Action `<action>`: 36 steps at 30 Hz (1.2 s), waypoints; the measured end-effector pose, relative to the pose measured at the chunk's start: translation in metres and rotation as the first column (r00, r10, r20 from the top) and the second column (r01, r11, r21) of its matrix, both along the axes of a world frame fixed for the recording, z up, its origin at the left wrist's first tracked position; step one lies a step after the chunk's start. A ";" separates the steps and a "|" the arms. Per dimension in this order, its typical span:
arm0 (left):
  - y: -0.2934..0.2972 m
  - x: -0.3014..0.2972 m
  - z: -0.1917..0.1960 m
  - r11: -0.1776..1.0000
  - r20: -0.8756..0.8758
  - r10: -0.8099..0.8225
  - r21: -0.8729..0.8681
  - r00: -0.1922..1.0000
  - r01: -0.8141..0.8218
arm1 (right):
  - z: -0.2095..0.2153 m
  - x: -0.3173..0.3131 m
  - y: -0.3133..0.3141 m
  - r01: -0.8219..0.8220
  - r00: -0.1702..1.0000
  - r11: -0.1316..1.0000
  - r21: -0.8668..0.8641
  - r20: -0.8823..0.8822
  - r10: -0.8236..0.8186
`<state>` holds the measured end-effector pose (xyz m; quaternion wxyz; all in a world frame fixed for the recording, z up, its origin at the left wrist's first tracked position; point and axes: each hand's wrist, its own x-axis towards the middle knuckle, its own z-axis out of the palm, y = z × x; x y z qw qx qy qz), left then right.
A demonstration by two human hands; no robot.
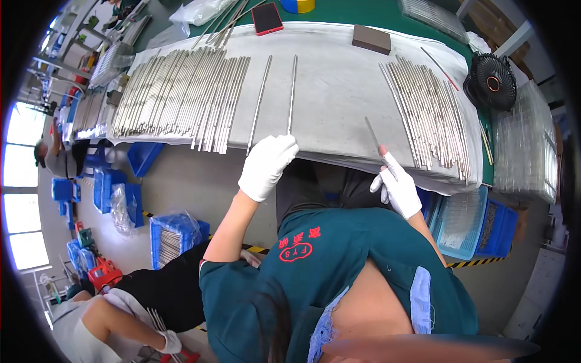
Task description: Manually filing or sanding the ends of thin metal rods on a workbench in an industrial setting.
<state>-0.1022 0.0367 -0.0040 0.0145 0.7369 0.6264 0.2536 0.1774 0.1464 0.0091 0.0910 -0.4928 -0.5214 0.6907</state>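
Note:
My left hand (269, 166), in a white glove, is closed over the near end of a thin silvery metal rod (293, 94). That rod points away from me across a cloth-covered table (339, 103). Just left of it, apart from my hand, lies another single rod (260, 103). At the table's front edge my right hand (398, 186) grips a slim grey blade-like tool (372, 132), its tip pointing up and left. That glove leaves a fingertip bare. Rows of similar rods lie on the left (178, 91) and the right (428, 115) of the cloth.
At the back lie a phone (267, 19), a brown block (371, 39) and loose rods. A black fan (491, 81) and stacked clear trays (525, 142) stand right. Blue bins (500, 230) sit below. Behind me on the left, a co-worker's gloved hand (170, 342) holds several rods.

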 end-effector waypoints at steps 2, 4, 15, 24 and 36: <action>0.007 0.007 0.011 0.995 0.004 -0.100 0.005 0.995 0.100 | 0.001 -0.004 0.001 -0.181 0.973 0.960 0.212 0.181 0.144; 0.015 0.019 0.043 0.990 0.033 -0.118 0.086 0.992 0.115 | -0.005 -0.004 0.002 -0.232 0.954 0.939 0.253 0.250 0.168; 0.112 0.031 0.047 0.963 0.975 0.048 0.012 0.218 -0.268 | -0.003 -0.007 -0.005 -0.258 0.936 0.903 0.344 0.321 0.145; 0.037 0.070 0.024 0.731 0.757 0.650 -0.646 0.067 0.220 | -0.009 0.004 -0.008 -0.360 0.889 0.823 0.439 0.428 0.161; 0.011 0.063 -0.003 0.619 0.640 0.753 -0.767 0.152 0.167 | -0.010 0.005 -0.004 -0.525 0.828 0.699 0.486 0.483 0.286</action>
